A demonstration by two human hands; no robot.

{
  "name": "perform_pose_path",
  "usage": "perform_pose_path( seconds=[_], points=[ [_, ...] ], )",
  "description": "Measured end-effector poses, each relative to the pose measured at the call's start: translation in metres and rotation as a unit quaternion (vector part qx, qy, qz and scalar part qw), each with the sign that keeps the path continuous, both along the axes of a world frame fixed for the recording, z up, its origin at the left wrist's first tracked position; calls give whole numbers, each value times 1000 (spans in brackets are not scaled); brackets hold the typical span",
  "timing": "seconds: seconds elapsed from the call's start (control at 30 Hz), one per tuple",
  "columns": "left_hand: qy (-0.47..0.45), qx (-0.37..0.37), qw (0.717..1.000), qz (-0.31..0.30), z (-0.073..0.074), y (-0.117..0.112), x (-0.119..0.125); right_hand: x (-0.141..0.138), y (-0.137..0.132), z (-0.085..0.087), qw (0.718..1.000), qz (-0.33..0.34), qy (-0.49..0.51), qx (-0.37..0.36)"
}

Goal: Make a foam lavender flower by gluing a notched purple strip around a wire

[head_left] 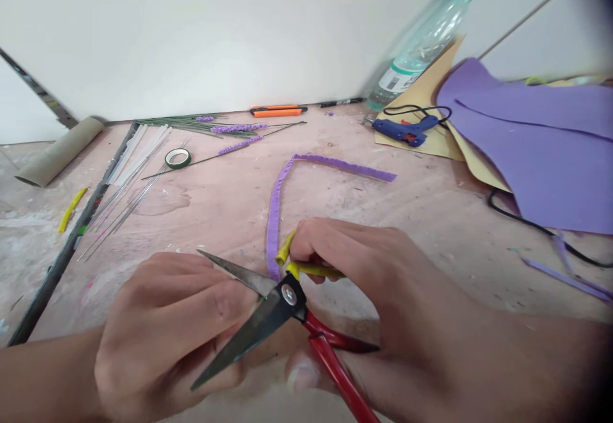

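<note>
My right hand (383,282) is wrapped around the handles of a pair of scissors (253,327), one with red grips and yellow wrapping. The blades are spread and point left, across the fingers of my left hand (177,327). That hand is closed, its fingertips pinched together behind the blades; whatever it holds is hidden, apart from a tiny green speck at the blade. A purple fringed strip (274,218) runs up from behind the scissors' pivot, then bends right along the table. Whether the left fingers grip its near end, I cannot tell.
Behind lie green stems with purple blossoms (239,129), green tape (177,158), clear glue sticks (129,154) and an orange cutter (278,111). A cardboard tube (60,153) is left. At right are a blue glue gun (407,130), a leaning bottle (426,46) and purple sheets (550,154).
</note>
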State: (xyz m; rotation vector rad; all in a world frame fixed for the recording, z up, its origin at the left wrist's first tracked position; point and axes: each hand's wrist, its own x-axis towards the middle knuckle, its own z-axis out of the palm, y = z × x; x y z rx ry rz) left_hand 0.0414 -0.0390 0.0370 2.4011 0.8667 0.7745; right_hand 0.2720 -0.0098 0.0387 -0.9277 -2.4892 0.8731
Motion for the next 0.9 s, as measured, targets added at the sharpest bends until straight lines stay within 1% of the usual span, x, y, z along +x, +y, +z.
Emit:
perform_pose_path(
  seconds=[0.1, 0.17, 0.3, 0.4, 0.53, 0.67, 0.73, 0.8, 0.83, 0.9],
  points=[
    [-1, 9, 1000, -4, -3, 1, 0, 0, -1, 3, 1000, -13, -7, -25],
    [14, 22, 1000, -2, -5, 0, -1, 0, -3, 5, 999, -22, -3, -29],
    [57, 66, 996, 32, -9, -4, -8, 0, -6, 5, 999, -34, 16, -12],
    [61, 94, 993, 43, -13, -5, -12, -1, -6, 4, 999, -33, 12, -22],
    [59, 112, 992, 24, -16, -4, -12, 0, -7, 6, 998, -42, 13, -42],
    [54, 131, 989, 31, -14, -4, -8, 0, -6, 8, 996, -28, -3, -87],
    [57, 130, 989, 42, -14, -4, -6, 0, -1, 7, 995, -14, -15, -93],
    [31, 97, 993, 64, -16, -4, -3, 1, 7, 6, 998, -5, -26, -58],
    [8, 63, 995, 80, -18, -4, -1, 3, 14, 6, 999, -6, -28, -24],
    [-37, -32, 992, 120, -21, -2, 2, 9, 31, 6, 997, -29, -33, 59]
  ],
)
